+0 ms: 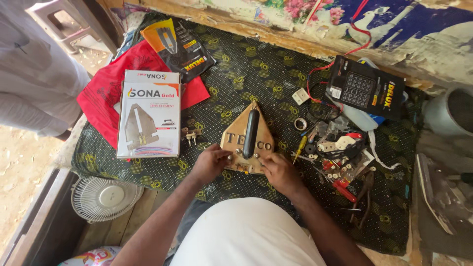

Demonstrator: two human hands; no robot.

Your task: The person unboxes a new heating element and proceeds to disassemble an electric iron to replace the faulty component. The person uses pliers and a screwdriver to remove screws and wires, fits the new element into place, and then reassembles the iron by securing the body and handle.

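Both hands worked at the wide rear end of an old clothes iron (246,135) that lay flat on the bench (236,74), on a dark green patterned cloth. The left hand (211,161) gripped the rear left corner of the iron, with the fingers curled and narrow around the edge. The right hand (277,170) pinched something small at the rear right side, near the screws; what was between its fingertips was too small to tell.

The iron was in the middle of the bench, its point away from the person, with the black handle (250,133) on top of the tan cover. The cover and handle were in place on the body, so the iron looked assembled from above, but the rear terminals seemed open and no cord was joined to it as far as I could see. I judged the work to be somewhere in the middle, with the rear fastening or wiring left to do.

A white box of a heating element (149,120) lay closed to the left, partly on a red bag (106,93). To the right were a yellow screwdriver (299,147), a roll of tape (300,123), red wire (320,74), pliers (364,194) and many small loose parts (340,170). A white fan guard (104,198) lay below the bench.
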